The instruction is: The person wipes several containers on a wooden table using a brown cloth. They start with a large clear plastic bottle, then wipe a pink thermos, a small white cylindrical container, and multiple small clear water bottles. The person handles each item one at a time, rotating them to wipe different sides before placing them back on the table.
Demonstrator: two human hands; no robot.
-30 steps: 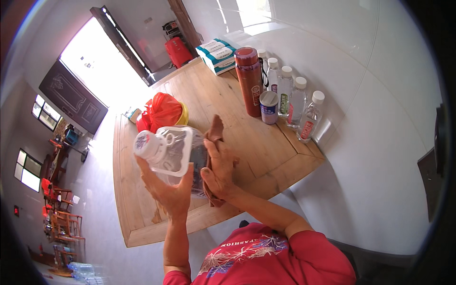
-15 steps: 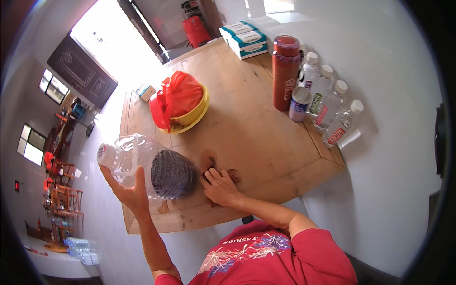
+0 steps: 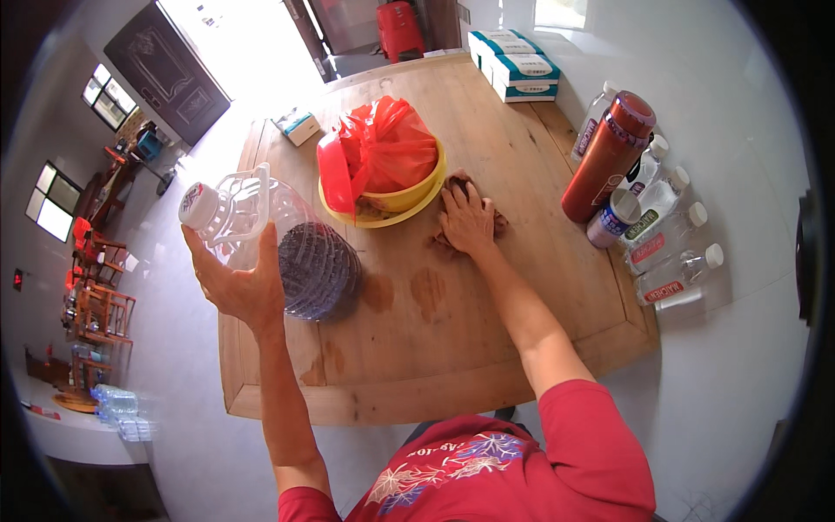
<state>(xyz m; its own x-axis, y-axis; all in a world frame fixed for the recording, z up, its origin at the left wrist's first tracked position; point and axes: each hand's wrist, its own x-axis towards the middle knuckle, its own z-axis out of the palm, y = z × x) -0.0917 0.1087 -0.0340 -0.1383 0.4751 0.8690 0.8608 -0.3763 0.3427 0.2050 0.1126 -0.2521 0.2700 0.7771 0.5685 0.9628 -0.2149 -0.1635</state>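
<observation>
My left hand (image 3: 239,291) is wrapped round the upper part of a large clear plastic jug (image 3: 317,270), below its white cap and beside its loop handle. Dark, grainy-looking stuff fills the lower part of the jug, which stands on the wooden table (image 3: 391,357). Further right, my right hand (image 3: 470,219) presses a crumpled brown cloth (image 3: 499,225) onto the tabletop with bent fingers. Close to that hand sits a yellow bowl (image 3: 426,202) holding a red plastic bag (image 3: 396,143) and a red piece of plasticware (image 3: 335,172). Damp patches (image 3: 428,291) mark the wood between my hands.
Along the right edge stand a red thermos (image 3: 609,157), a small cup-shaped can (image 3: 613,217) and several clear bottles (image 3: 674,277). Tissue packs (image 3: 526,68) are stacked at the far right corner. A small box (image 3: 298,127) lies at the far left.
My right hand has slid the cloth away from the jug's base, rightward and farther off, to beside the yellow bowl. Damp marks show behind it. My left hand keeps hold of the jug.
</observation>
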